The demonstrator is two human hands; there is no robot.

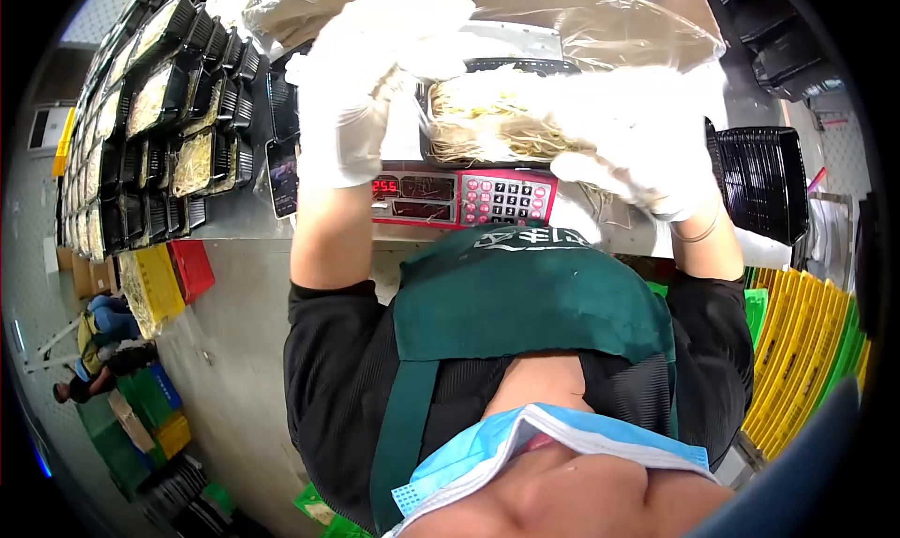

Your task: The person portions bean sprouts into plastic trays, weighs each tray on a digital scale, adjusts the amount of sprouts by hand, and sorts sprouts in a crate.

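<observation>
A black tray (437,150) heaped with pale, thin, stringy sprouts (497,116) sits on a red-framed digital scale (450,199). The lit display reads roughly 25.6, though its digits are small. My left hand (370,79), in a white glove, is raised at the tray's left end with its fingers stretched out to the right. On the other side, my right hand (642,135), also gloved in white, spreads over the tray's right end. Its thumb lies apart near the front rim; glare washes out its other fingers, and I cannot tell whether it touches the sprouts.
Filled black trays (155,107) are stacked high on the left. Nested black trays (761,182) stand at right. Behind the scale is a large container lined with clear plastic (637,18). Yellow crates (797,351) stack at lower right; another person (98,365) is far left.
</observation>
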